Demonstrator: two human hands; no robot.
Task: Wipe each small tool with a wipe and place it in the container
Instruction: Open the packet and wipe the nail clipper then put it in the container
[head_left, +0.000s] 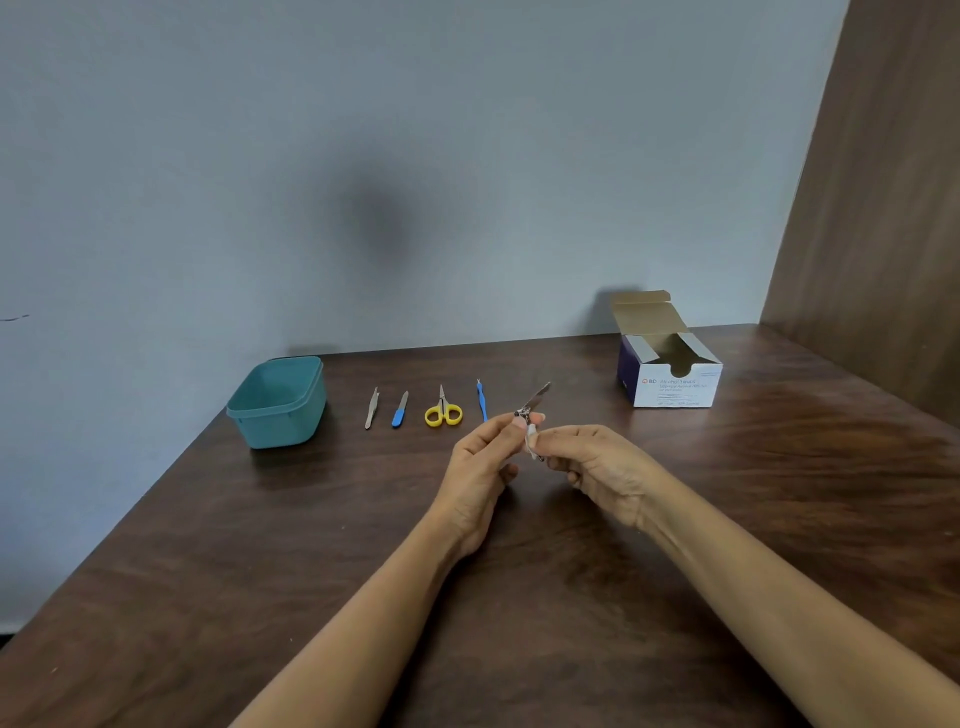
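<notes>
Just right of the frame's centre, a small metal tool (535, 400) - it looks like a nail clipper - is held above the counter (311, 545), its thin metal arm slanting up and to the right. The left hand (480, 467) pinches it between thumb and fingertips near its upper part. The right hand (597, 467) has its fingers curled in, pinching a white wipe (531, 439) against the tool's lower part; how far the wipe wraps round it cannot be told.

Behind the hands, toward the middle of the frame, four more tools lie in a row on the dark wood-grain counter, apart from one another and each pointing roughly away from the camera. From right to left these are a slim blue-handled pick (482, 402), yellow-handled scissors (443, 412), a blue-handled file (400, 410) and metal tweezers (372, 408).

Left of that row stands the teal container (283, 428) - lid off, with nothing visible inside from this angle. At the right of the frame, well apart from the tools, sits a white and dark blue box of alcohol swabs (675, 387) with its flap standing open. A grey wall (363, 156) rises behind the counter, and a wood panel (883, 208) fills the upper right.
</notes>
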